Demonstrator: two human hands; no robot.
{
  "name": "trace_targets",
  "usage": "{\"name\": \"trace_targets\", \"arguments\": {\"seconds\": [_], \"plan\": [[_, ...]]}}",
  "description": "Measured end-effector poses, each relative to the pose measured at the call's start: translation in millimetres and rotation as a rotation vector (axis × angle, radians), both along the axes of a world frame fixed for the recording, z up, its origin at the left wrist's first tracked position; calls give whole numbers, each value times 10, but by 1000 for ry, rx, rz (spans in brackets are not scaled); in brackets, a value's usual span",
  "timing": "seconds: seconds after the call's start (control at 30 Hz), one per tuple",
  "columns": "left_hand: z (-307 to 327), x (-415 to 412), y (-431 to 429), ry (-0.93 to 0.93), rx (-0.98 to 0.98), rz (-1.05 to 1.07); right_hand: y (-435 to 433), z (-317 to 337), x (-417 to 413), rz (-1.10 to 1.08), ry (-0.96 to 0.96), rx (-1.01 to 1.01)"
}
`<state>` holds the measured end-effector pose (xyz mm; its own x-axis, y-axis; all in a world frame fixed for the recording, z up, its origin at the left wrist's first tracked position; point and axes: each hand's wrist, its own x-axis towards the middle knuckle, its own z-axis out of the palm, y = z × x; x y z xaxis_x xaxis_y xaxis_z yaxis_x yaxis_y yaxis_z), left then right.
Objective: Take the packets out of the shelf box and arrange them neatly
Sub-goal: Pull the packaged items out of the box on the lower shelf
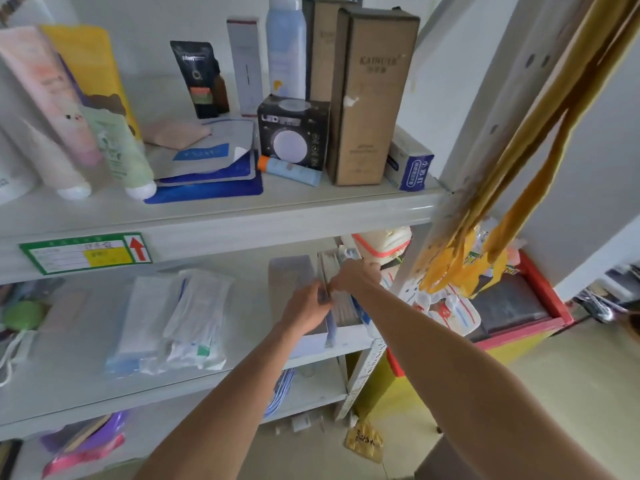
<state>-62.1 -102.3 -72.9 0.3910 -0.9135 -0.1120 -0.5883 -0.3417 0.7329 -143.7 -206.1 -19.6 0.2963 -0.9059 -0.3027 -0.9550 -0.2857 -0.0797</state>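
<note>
On the middle shelf at the right stands a pale shelf box with thin packets standing on edge beside and in it. My left hand reaches in from below and pinches the packets' near edge. Just right of it, my right hand closes on the top of the same packets. The two hands touch each other. The image is blurred, so which packets sit inside the box is unclear. A loose pile of clear wrapped packets lies flat on the same shelf to the left.
The upper shelf carries tubes, tall brown cartons, a black LED box and blue sachets. Yellow bags hang on the upright at right. A red-edged crate stands beyond it. More goods fill the bottom shelf.
</note>
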Motion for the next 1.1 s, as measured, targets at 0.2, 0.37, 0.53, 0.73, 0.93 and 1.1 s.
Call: {"name": "trace_targets", "arguments": {"seconds": [0.2, 0.37, 0.53, 0.73, 0.93, 1.1], "plan": [[10, 40, -7, 84, 27, 10, 135, -72, 147, 126, 56, -112], [-1, 18, 17, 104, 36, 40, 56, -29, 91, 10, -24, 1], [-35, 2, 74, 121, 22, 94, 156, -137, 77, -34, 211, -114], [-20, -17, 68, 117, 18, 91, 178, -152, 126, -163, 37, -77], [23, 3, 39, 106, 63, 68, 71, -102, 4, -196, -212, 139], [36, -26, 28, 103, 83, 66, 75, -138, -22, -229, -320, 204]]}}
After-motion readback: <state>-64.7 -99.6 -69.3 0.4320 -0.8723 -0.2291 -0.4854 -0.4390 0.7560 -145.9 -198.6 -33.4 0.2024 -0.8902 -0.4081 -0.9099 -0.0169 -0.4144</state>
